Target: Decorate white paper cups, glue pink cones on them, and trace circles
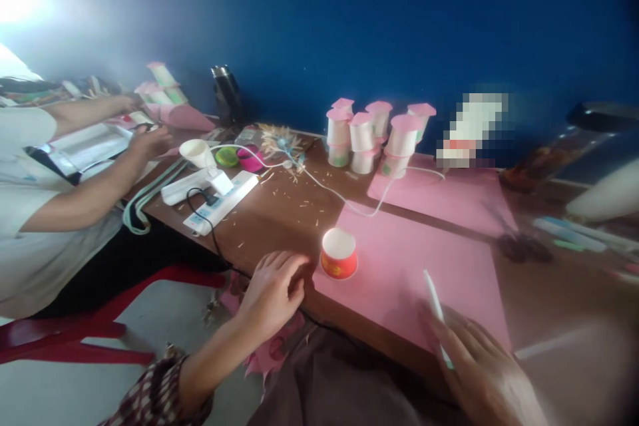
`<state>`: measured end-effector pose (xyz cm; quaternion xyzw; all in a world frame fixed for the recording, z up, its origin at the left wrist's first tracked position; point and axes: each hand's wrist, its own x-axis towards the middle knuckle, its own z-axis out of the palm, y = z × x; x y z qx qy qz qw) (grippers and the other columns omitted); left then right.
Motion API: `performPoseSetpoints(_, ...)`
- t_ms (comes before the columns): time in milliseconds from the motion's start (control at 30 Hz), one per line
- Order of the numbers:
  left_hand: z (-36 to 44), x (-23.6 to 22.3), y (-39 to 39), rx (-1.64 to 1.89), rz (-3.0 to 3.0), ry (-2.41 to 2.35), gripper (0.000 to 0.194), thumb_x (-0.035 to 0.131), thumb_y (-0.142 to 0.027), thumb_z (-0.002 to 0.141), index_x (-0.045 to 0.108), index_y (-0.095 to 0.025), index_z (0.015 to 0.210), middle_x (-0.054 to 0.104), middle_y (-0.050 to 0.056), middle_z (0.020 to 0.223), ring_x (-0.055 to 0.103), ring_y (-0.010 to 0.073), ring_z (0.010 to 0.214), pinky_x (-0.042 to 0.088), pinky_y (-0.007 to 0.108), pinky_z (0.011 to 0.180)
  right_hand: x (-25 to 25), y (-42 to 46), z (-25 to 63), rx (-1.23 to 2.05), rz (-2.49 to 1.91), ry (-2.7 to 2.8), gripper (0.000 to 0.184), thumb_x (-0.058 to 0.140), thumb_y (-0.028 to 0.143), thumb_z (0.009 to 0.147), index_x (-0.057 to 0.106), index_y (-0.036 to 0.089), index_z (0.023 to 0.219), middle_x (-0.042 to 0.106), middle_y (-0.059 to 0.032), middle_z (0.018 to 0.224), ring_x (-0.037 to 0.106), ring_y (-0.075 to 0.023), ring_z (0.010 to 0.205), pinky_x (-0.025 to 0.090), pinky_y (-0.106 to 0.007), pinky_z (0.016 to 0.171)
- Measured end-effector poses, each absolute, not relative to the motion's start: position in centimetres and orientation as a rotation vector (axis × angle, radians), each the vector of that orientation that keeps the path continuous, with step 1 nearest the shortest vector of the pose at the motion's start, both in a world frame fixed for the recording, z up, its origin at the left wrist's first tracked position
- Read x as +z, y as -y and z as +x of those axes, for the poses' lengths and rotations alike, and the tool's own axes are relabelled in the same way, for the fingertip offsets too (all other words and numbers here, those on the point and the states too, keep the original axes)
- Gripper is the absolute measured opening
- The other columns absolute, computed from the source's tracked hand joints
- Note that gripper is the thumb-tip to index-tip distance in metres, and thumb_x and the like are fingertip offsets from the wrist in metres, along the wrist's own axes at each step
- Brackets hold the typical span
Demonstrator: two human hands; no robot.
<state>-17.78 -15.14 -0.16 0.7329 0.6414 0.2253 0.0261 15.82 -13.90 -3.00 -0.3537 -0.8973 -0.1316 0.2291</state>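
Note:
My left hand (272, 289) rests at the table's front edge, fingers loosely bent and the thumb apart, with nothing in it. Just to its right a red and white paper cup (339, 258), mouth up, stands on a sheet of pink paper (414, 246). In my right hand (479, 359) is a slim white pen (433, 299), its end pointing up and away from me over the right part of the sheet. Part of that hand is blurred, and the far fingers are hidden.
Stacked paper cups with pink tops (362, 136) stand by the wall. A second pink sheet (444, 196), dark scissors (524, 246), a white cable and a power strip (219, 203) lie on the brown table. At left a co-worker's hands (150, 143) handle something small.

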Motion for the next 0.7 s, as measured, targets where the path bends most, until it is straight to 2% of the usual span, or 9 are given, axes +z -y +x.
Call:
performPoseSetpoints(133, -16.5, 0.1, 14.5, 0.974, 2.124, -1.95, 0.037, 0.053, -0.015, 0.082, 0.051, -0.022, 0.119, 0.062, 0.008, 0.114, 0.057, 0.023, 0.107, 0.047, 0.041, 0.094, -3.3, 14.1, 15.7, -0.35, -1.009, 2.447, 0.034, 0.041, 0.014, 0.092, 0.059, 0.013, 0.121, 0.069, -0.0108, 0.112, 0.066, -0.0235, 0.096, 0.051, -0.037, 0.08)
performPoseSetpoints(233, -14.8, -0.2, 13.5, 1.114, 2.032, -1.879, 0.062, 0.065, -0.033, 0.08, 0.039, -0.018, 0.133, 0.056, 0.014, 0.129, 0.053, 0.0255, 0.118, 0.045, 0.041, 0.099, -3.3, 14.1, 15.6, -0.334, -1.025, 2.45, 0.035, 0.043, 0.013, 0.092, 0.059, 0.012, 0.122, 0.069, -0.0108, 0.111, 0.066, -0.0234, 0.096, 0.052, -0.037, 0.08)
performPoseSetpoints(300, -14.0, -0.5, 12.8, 1.147, 2.02, -1.875, 0.07, 0.07, -0.04, 0.076, 0.038, -0.016, 0.134, 0.055, 0.016, 0.129, 0.054, 0.0271, 0.118, 0.046, 0.042, 0.099, -3.2, 14.0, 15.6, -0.334, -1.017, 2.455, 0.034, 0.042, 0.014, 0.092, 0.059, 0.012, 0.121, 0.07, -0.0112, 0.11, 0.066, -0.0237, 0.096, 0.052, -0.037, 0.079)
performPoseSetpoints(467, -13.2, -1.1, 12.2, 1.19, 1.951, -1.909, 0.062, 0.071, -0.041, 0.074, 0.046, -0.017, 0.126, 0.062, 0.014, 0.119, 0.06, 0.0274, 0.109, 0.05, 0.042, 0.092, -2.8, 13.9, 15.4, -0.354, -1.005, 2.434, 0.033, 0.04, 0.013, 0.092, 0.061, 0.013, 0.118, 0.071, -0.0107, 0.106, 0.066, -0.0235, 0.097, 0.053, -0.036, 0.078)
performPoseSetpoints(633, -12.6, -1.4, 12.3, 1.16, 2.05, -1.87, 0.06, 0.068, -0.039, 0.077, 0.045, -0.019, 0.128, 0.061, 0.015, 0.122, 0.058, 0.0286, 0.113, 0.05, 0.044, 0.094, -2.7, 13.9, 15.7, -0.352, -1.003, 2.453, 0.037, 0.04, 0.008, 0.089, 0.061, 0.012, 0.119, 0.07, -0.0111, 0.11, 0.066, -0.0235, 0.1, 0.054, -0.036, 0.08)
performPoseSetpoints(700, -12.5, -1.6, 12.4, 1.141, 2.055, -1.861, 0.064, 0.068, -0.038, 0.078, 0.041, -0.019, 0.133, 0.059, 0.016, 0.126, 0.057, 0.0286, 0.116, 0.049, 0.044, 0.097, -2.8, 13.9, 15.8, -0.334, -1.008, 2.484, 0.038, 0.04, 0.009, 0.088, 0.059, 0.012, 0.121, 0.069, -0.0113, 0.113, 0.065, -0.024, 0.103, 0.054, -0.036, 0.081)
